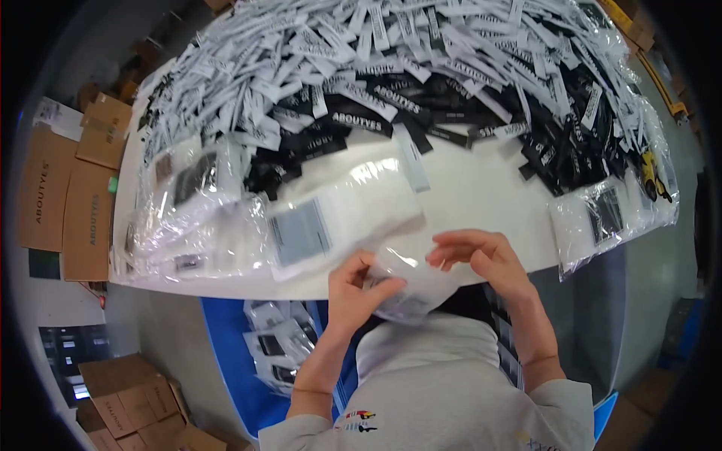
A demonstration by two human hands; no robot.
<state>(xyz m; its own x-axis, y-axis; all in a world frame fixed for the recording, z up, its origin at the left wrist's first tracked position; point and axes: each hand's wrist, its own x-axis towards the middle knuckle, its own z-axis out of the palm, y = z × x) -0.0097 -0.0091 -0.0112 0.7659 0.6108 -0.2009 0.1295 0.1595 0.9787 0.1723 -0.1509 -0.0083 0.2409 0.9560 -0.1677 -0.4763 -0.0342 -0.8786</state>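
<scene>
A translucent plastic bag (414, 293) is pinched between the thumb and fingers of my left hand (357, 289) at the table's front edge. My right hand (481, 259) is raised at that bag's right with fingers loosely bent and apart, not gripping it. Beyond both hands lies a clear package with a grey-blue panel (299, 233). Packaged items in clear bags (195, 188) are piled to the left, and another with a dark insert (605, 214) lies at the right.
White and black printed strips (361, 52) heap across the back of the white table (489, 203). Blue bins (226, 361), one with bagged items, stand below the front edge. Cardboard boxes (90, 218) are stacked at the left. Yellow-handled cutters (654, 177) lie at the right edge.
</scene>
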